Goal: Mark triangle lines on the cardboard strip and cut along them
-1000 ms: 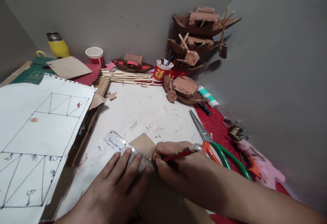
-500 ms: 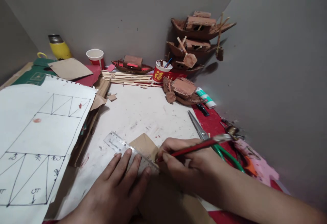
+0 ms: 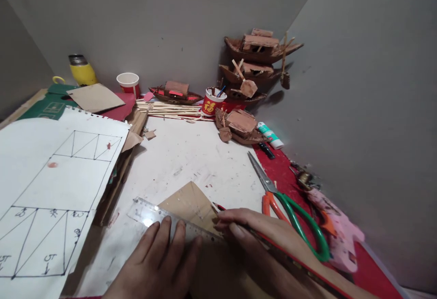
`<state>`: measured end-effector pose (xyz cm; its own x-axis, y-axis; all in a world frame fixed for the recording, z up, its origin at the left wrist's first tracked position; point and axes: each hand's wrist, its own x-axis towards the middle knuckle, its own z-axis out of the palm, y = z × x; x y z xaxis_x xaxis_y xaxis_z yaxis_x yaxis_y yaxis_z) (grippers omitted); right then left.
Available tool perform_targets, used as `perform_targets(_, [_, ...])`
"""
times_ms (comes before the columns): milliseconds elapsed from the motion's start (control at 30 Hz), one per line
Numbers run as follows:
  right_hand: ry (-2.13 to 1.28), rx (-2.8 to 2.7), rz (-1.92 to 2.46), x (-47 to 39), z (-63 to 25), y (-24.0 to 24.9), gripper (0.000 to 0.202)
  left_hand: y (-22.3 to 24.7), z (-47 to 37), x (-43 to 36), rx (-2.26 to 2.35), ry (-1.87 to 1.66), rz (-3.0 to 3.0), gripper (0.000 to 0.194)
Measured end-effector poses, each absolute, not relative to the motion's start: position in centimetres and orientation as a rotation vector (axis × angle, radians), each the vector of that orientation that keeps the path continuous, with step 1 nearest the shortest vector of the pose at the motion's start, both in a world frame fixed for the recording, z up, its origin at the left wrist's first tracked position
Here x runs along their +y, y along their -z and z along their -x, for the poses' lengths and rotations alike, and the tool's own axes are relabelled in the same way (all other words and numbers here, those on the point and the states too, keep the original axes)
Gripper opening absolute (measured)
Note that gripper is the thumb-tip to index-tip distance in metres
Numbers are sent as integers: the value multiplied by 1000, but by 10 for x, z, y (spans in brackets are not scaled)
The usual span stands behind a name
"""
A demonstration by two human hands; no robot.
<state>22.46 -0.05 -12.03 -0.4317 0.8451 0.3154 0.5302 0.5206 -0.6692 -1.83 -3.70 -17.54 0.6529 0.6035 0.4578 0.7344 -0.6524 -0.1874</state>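
Observation:
My left hand (image 3: 159, 253) lies with fingers spread flat on a clear plastic ruler (image 3: 145, 210), pressing it across a piece of brown cardboard (image 3: 191, 199). The cardboard's far corner shows beyond the ruler; its near part is shaded and partly under my hands. My right hand (image 3: 261, 240) is closed around a red pencil (image 3: 293, 260), whose pointed end shows just past the fingertips, beside the cardboard's right edge. Faint marks show on the cardboard. Right of that hand lie scissors (image 3: 269, 185) with green and orange handles, blades pointing away from me.
A paper with a drawn truss pattern (image 3: 64, 185) lies on stacked cardboard at left. Thin wooden sticks (image 3: 170, 108), model boats (image 3: 242, 124), a paint cup (image 3: 213, 103), another cup (image 3: 128, 83) and a yellow bottle (image 3: 82, 71) stand behind. A pink glue gun (image 3: 337, 230) lies right.
The ruler and left hand have shifted slightly down and left. My right hand has turned the pencil, so its rear end now points toward me at lower right, uncovering the scissors' handles.

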Motion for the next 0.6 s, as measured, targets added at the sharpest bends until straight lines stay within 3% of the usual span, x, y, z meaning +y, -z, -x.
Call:
perform_targets(267, [-599, -2233, 977, 3, -230, 138, 40, 178, 17, -41, -1084, 528, 2494, 30])
perform_targets(467, [-614, -2131, 1005, 7, -227, 139, 36, 181, 16, -41, -1038, 547, 2525, 28])
perform_targets(600, [-746, -2012, 1177, 4, -224, 130, 26, 171, 21, -30, -1041, 479, 2573, 40])
